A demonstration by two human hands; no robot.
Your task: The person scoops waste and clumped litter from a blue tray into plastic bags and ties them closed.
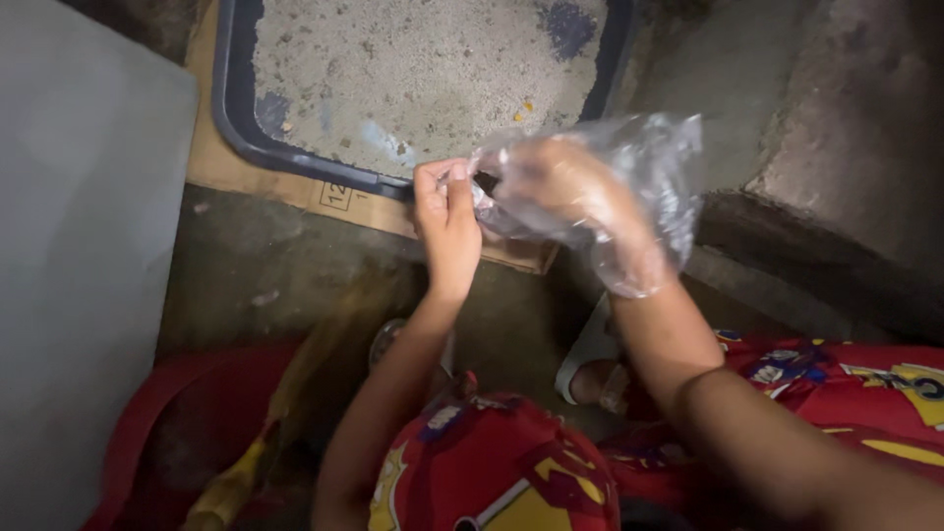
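Observation:
My right hand (560, 187) is inside a clear plastic bag (649, 177) that covers it like a glove down to the wrist. My left hand (444, 218) pinches the edge of that bag near the right fingertips. Both hands hover over the near rim of a dark blue tray (228, 108) filled with grey gritty litter. The tray rests on a flat piece of brown cardboard (246, 177).
A red dustpan or bucket (162, 433) and a yellowish broom handle (295, 393) lie at the lower left on the concrete floor. A grey panel (79, 246) stands at the left. Rough concrete steps (836, 147) rise at the right. My knees in red printed fabric sit below.

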